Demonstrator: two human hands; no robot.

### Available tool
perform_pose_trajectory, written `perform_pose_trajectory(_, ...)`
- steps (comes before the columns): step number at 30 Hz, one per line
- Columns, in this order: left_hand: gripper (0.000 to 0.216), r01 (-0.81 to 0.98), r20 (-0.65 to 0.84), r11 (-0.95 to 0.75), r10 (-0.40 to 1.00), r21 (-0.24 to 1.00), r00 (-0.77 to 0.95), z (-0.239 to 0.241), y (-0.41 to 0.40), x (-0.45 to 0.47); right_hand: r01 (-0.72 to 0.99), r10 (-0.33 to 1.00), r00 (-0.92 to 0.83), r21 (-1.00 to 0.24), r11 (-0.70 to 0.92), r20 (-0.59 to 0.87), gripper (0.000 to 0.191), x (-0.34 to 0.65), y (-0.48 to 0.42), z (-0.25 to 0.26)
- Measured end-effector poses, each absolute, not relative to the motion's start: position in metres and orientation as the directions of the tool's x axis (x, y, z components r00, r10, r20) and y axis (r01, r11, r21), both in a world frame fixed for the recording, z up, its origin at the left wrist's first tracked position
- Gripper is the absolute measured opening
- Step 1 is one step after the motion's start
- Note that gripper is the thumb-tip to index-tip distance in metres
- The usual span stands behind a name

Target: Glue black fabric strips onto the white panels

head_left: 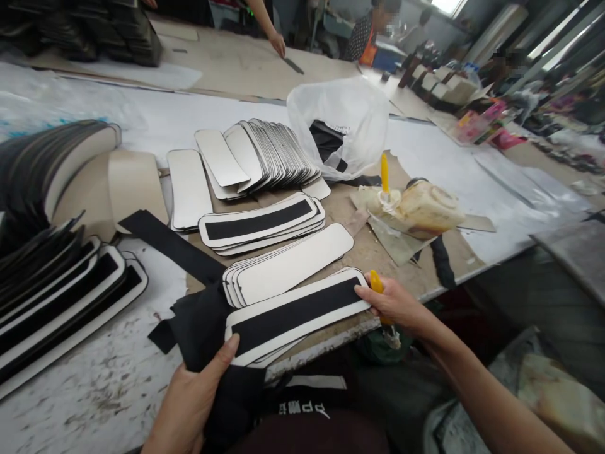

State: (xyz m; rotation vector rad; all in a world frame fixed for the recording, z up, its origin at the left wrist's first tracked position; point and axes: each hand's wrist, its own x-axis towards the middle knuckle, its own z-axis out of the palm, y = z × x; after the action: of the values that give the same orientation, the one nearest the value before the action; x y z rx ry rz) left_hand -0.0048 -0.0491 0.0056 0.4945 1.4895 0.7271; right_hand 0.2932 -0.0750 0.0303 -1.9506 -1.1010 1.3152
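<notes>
A: Where's that white board (302, 330), and how is it held?
B: At the table's (113, 378) near edge, over other boards (278, 354), with a hand at each end. The right hand (394, 302) presses its thumb on one end, fingers curled closed round a yellow-handled brush (376, 281) too, probably to save putting it down.
A: And the left hand (191, 391)?
B: Thumb on the other end; its fingers are hidden, so I can't tell how closed they are. Thumbs there probably keep the black strip (295, 315) flat.
A: Why the loose cloth (198, 325) there?
B: Beside the left hand, it looks easy to reach, like the jug (428, 208) on the right
</notes>
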Motion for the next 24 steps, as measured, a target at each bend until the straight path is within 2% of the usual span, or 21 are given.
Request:
perform_pose_trajectory(10, 0.055, -0.143, -0.692, 0.681, 0.721, 0.718, -0.045, -0.003, -0.051, -0.006, 0.503, 0.885, 0.157, -0.735, -0.454, -0.439, 0.025, 0.298, -0.076, 0.026)
perform_pose_trajectory(18, 0.062, -0.160, -0.606, 0.594, 0.794, 0.788, -0.037, -0.006, -0.054, -0.007, 0.568, 0.885, 0.192, -0.687, -0.453, -0.425, 0.028, 0.295, -0.077, 0.025)
perform_pose_trajectory(24, 0.056, -0.188, -0.615, 0.601, 0.788, 0.776, -0.021, -0.006, -0.055, -0.007, 0.620, 0.911, 0.171, -0.678, -0.395, -0.375, 0.030, 0.297, -0.078, 0.023)
